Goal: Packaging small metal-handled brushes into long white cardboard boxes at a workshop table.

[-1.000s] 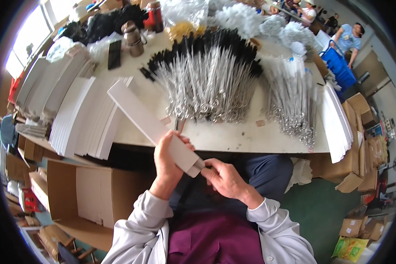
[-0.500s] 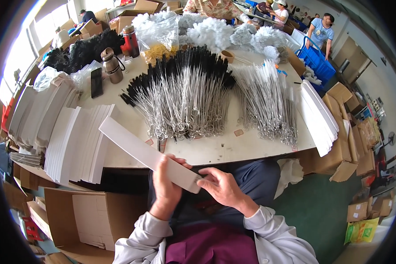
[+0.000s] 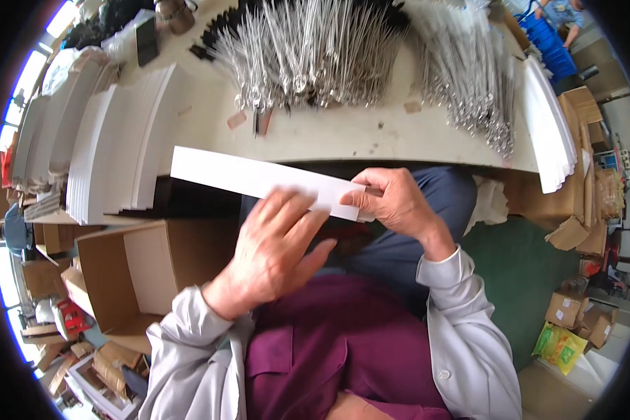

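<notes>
A long, narrow white box (image 3: 224, 173) lies slantwise over my lap, just off the table's front edge. My right hand (image 3: 402, 206) grips its right end between thumb and fingers, where small flaps stick out. My left hand (image 3: 269, 248) is over the near side of the box, its fingers apart and the thumb stretched out; the fingertips are smeared by motion. Whether they touch the box I cannot tell. Beyond, on the table (image 3: 329, 136), lies a large heap of wire-handled brushes (image 3: 308, 63) with black bristles. A second heap of wire-handled brushes (image 3: 462, 77) is to its right.
Stacks of flat white boxes (image 3: 122, 140) stand at the table's left, with more white boxes (image 3: 549, 129) at its right end. An open cardboard carton (image 3: 129, 280) sits on the lower left. A phone (image 3: 147, 42) and a steel flask (image 3: 176, 15) lie farther back.
The view has tipped downward. The white box has turned flatter. My left hand has let go and swung to its near side, while my right hand has taken hold of its right end.
</notes>
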Motion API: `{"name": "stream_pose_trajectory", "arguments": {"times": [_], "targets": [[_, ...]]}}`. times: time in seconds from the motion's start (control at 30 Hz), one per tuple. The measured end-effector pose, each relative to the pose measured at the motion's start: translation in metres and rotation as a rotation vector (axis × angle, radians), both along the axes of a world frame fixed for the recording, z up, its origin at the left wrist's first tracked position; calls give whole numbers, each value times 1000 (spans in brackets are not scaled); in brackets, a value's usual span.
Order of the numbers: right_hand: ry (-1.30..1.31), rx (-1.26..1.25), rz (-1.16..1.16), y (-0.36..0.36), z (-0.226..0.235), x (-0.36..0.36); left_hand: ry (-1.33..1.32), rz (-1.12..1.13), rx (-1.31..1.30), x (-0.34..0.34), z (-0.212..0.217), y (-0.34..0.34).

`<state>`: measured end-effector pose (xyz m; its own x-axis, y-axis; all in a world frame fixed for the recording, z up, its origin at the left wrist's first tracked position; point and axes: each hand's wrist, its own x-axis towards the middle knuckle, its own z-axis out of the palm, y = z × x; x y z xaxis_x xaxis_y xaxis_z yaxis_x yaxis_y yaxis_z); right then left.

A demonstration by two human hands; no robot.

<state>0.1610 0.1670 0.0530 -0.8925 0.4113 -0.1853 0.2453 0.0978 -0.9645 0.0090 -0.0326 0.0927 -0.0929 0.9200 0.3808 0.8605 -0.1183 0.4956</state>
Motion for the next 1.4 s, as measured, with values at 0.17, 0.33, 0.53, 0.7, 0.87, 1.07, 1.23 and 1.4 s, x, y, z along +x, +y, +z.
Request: {"name": "stream_pose_trajectory", "arguments": {"times": [0.17, 0.33, 0.53, 0.7, 0.87, 1.07, 1.23, 1.4], "targets": [[-107, 134, 162, -3, 1, -7, 114, -47, -340, -22, -33, 27], [132, 207, -77, -2, -18, 5, 62, 53, -311, -13, -63, 20], [158, 10, -285, -11, -21, 23, -5, 165, -325, -6, -71, 16], [198, 144, -391, -15, -36, 18, -22, 212, -345, 0, -74, 20], [295, 244, -473, -31, -58, 8, -70, 233, -378, 4, -75, 23], [342, 496, -467, -33, -62, 2, -132, 256, -426, 6, -84, 16], [322, 682, -360, -30, -55, 3, -159, 274, -502, 7, -84, 14], [320, 664, -331, -23, -57, 6, -177, 271, -498, 7, -85, 12]]}}
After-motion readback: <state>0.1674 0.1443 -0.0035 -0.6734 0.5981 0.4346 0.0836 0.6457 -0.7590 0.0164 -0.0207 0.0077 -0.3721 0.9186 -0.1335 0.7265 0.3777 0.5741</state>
